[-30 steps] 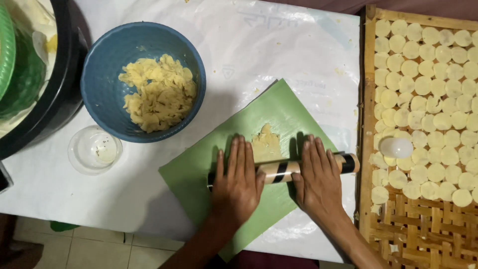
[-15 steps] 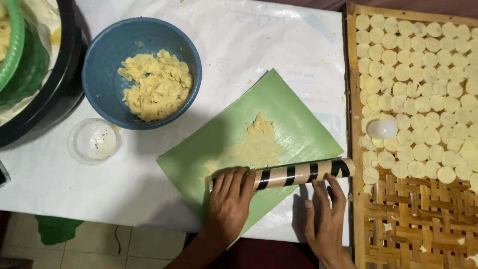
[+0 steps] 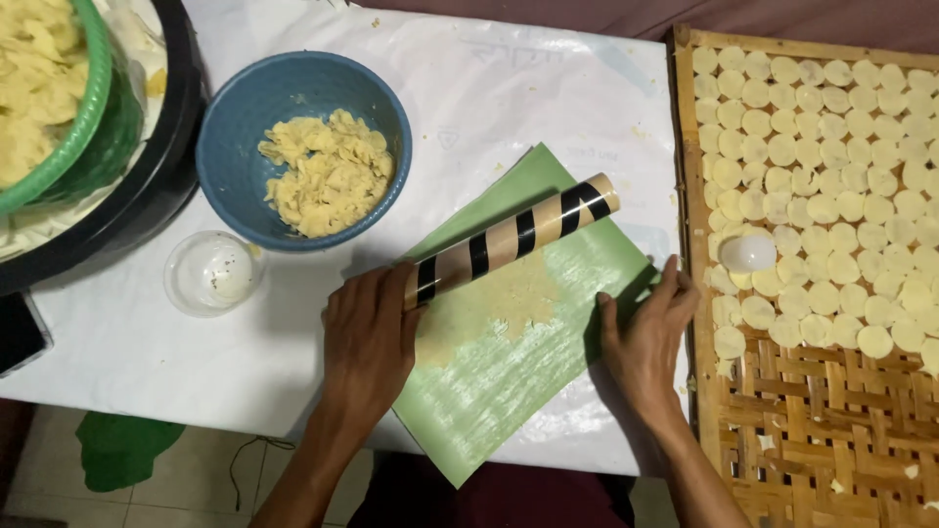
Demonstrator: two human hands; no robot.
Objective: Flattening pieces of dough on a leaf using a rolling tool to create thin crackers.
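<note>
Counting: two hands (image 3: 367,332), one striped roller (image 3: 514,240), one green sheet (image 3: 528,362), one blue bowl (image 3: 240,147)

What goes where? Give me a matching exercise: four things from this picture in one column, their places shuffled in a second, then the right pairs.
Things:
1. striped roller
2. blue bowl
3. small clear cup
4. pale round discs

Places:
A. in rows on the woven bamboo tray
B. just below the blue bowl, on the white table cover
C. across the green sheet, under the left hand
D. holding yellow crumbly dough

Pairs: 1-C, 2-D, 3-B, 4-A
</note>
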